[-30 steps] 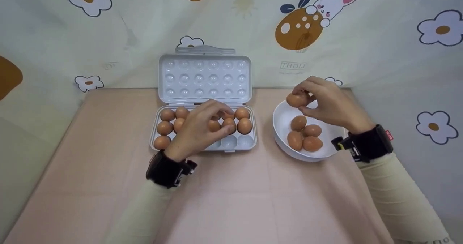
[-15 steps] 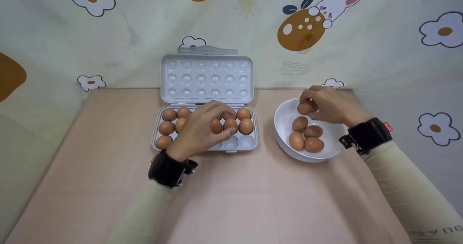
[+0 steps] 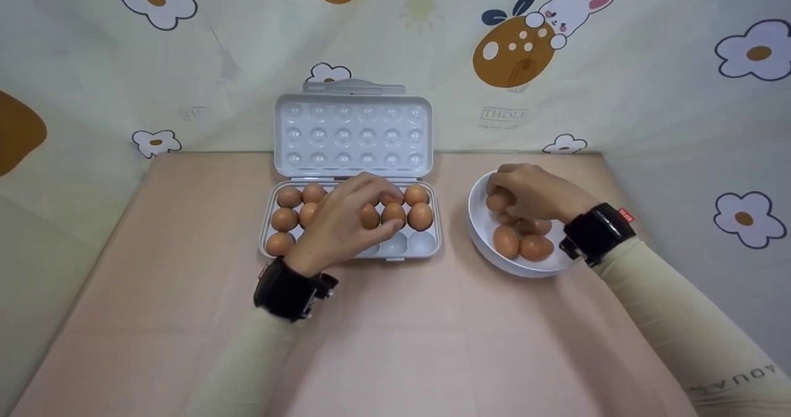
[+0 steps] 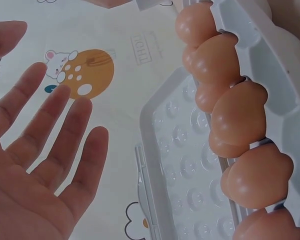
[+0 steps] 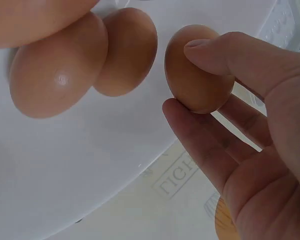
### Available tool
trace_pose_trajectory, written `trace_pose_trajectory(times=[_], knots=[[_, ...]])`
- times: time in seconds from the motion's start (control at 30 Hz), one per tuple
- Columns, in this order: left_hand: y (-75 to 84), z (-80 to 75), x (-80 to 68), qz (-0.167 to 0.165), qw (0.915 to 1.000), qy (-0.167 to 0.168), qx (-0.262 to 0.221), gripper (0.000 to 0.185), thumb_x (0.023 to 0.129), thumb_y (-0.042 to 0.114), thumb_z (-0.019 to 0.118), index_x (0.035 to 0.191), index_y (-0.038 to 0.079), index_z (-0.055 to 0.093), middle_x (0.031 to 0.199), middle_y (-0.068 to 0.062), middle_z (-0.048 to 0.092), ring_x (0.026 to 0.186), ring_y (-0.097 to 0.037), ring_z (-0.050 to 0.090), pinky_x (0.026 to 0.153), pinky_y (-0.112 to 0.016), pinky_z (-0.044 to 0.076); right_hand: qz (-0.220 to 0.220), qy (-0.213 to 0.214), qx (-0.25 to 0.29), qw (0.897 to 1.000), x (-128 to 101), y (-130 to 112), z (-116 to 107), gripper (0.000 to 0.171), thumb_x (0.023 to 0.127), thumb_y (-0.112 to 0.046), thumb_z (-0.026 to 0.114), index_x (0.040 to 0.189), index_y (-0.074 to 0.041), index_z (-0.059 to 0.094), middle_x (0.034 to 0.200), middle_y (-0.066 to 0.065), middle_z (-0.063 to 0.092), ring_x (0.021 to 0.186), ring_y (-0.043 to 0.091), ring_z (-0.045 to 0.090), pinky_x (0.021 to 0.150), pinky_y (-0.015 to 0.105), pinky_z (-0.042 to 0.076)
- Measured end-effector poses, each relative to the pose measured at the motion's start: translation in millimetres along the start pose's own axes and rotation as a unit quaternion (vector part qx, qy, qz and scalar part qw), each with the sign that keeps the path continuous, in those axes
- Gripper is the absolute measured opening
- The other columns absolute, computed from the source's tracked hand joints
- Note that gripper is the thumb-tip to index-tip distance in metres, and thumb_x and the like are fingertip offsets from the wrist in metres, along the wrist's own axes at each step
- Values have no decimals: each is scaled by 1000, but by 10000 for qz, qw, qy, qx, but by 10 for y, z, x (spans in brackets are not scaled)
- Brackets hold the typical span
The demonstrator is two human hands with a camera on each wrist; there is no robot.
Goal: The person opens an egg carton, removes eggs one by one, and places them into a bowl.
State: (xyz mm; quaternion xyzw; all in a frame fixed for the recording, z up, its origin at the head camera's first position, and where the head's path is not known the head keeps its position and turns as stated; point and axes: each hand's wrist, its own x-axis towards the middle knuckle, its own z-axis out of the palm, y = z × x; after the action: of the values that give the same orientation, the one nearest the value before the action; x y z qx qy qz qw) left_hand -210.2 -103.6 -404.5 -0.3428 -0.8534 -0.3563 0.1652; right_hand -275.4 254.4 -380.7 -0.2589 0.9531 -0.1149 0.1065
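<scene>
I see a pale pink cloth-covered table [image 3: 185, 293] with a grey plastic egg tray [image 3: 426, 249] at twelve o'clock, its dimpled lid [image 3: 352, 134] standing open against the printed backdrop. At about two o'clock from the table's middle sits a round white bowl [image 3: 479, 219], well apart from the tray. My left hand [image 3: 346, 219] lies over the middle of the tray with its fingers straight and spread, gripping nothing; brown eggs in the tray [image 3: 420, 215] show at three and nine o'clock of it. My right hand [image 3: 531, 191] is down inside the bowl at its eleven o'clock side, thumb and fingers pinching a brown egg [image 5: 197, 70]. Three more loose brown eggs [image 3: 535, 247] lie at the bowl's six o'clock, just beside the hand.
</scene>
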Motion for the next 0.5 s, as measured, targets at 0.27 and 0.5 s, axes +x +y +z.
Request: trace_pose_trajectory(times=[0.27, 0.5], knots=[[7, -2, 3, 43, 10000, 23, 7, 23, 93, 24, 81, 114, 18, 74, 119, 2, 71, 111, -17, 64, 97, -37, 51, -304, -167, -78, 9994, 53, -30, 107, 27, 87, 10, 67, 97, -15, 72, 88, 2, 61, 82, 17, 60, 76, 34, 50], [17, -5, 23, -42, 10000, -45, 48, 22, 94, 24, 81, 114, 18, 74, 120, 2, 70, 113, -17, 64, 99, -35, 51, -113, -316, 568, 9978, 18, -87, 162, 21, 90, 8, 69, 93, -12, 71, 79, 4, 59, 77, 18, 58, 66, 34, 48]])
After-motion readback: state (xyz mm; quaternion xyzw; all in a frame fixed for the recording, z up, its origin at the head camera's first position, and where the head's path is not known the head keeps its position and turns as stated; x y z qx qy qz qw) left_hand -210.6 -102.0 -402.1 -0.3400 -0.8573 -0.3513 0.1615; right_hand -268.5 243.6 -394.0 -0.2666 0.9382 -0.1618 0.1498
